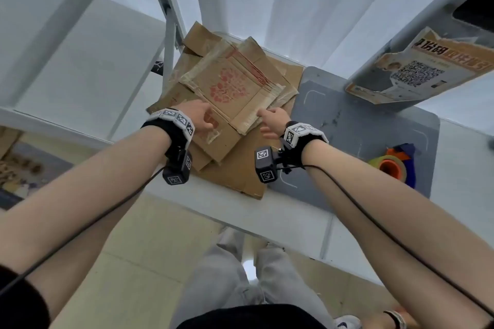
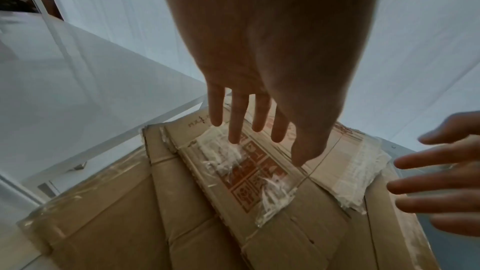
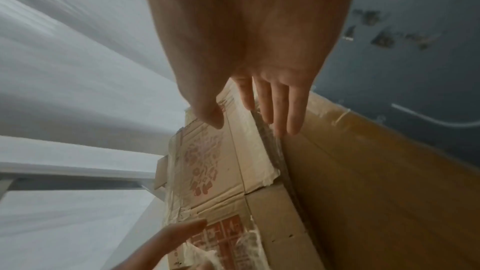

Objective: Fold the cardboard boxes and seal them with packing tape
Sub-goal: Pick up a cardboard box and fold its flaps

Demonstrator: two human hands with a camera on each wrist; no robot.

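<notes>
Over the flattened cardboard boxes (image 1: 227, 93) stacked on the white table (image 1: 294, 219), your left hand (image 1: 199, 117) fingers straight, holding nothing, your right hand (image 1: 272, 120) spread at the stack's edge, empty, tape dispenser (image 1: 395, 165) well apart.

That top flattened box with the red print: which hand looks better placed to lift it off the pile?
Probably the right hand: its fingers reach the top box's open side edge. The left hand hovers flat over the printed face, away from any edge.
</notes>
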